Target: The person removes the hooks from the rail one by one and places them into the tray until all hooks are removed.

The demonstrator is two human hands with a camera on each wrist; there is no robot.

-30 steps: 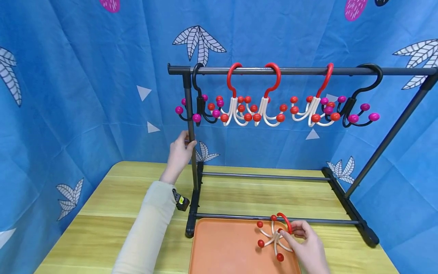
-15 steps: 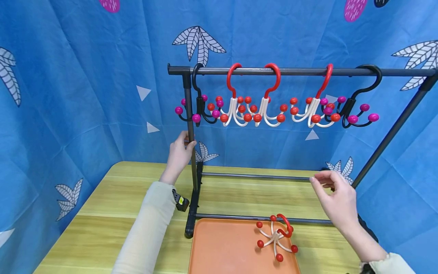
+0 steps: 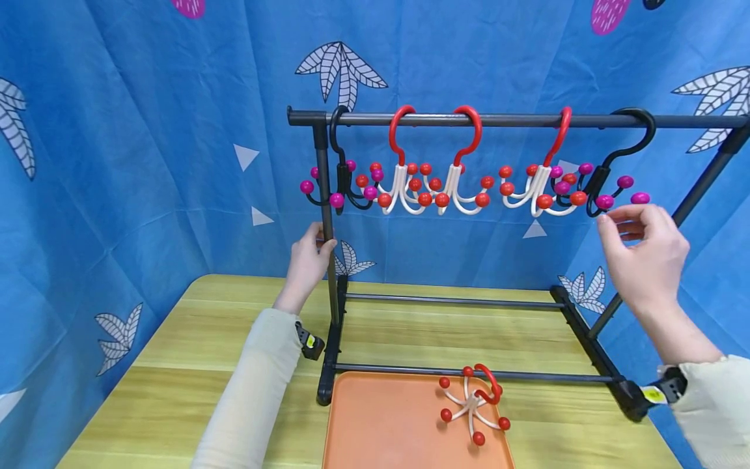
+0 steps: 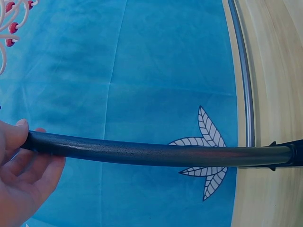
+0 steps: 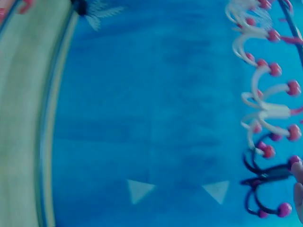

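Note:
My left hand (image 3: 310,257) grips the left upright post (image 3: 327,228) of a black garment rack, thumb on one side and fingers round the other; in the left wrist view the post (image 4: 142,150) runs away from the fingers. My right hand (image 3: 644,254) is raised at the right, fingers loosely bent with nothing between them. It is just below a black hook hanger (image 3: 597,182) with magenta ball tips, hung on the top rail (image 3: 510,120). In the right wrist view that hanger (image 5: 270,175) lies beside the fingertips (image 5: 297,172). A white-and-red hook hanger (image 3: 472,402) lies on an orange tray (image 3: 381,430).
Three white-and-red hangers, one of them (image 3: 453,179) mid-rail, and another black hanger (image 3: 342,172) at the left end hang from the rail. The rack's base bars (image 3: 469,374) cross the wooden table (image 3: 152,378) behind the tray. A blue curtain (image 3: 176,163) closes off the back.
My right hand has let go of the white-and-red hanger on the tray and risen up and right to the black hanger. The left hand has stayed on the post.

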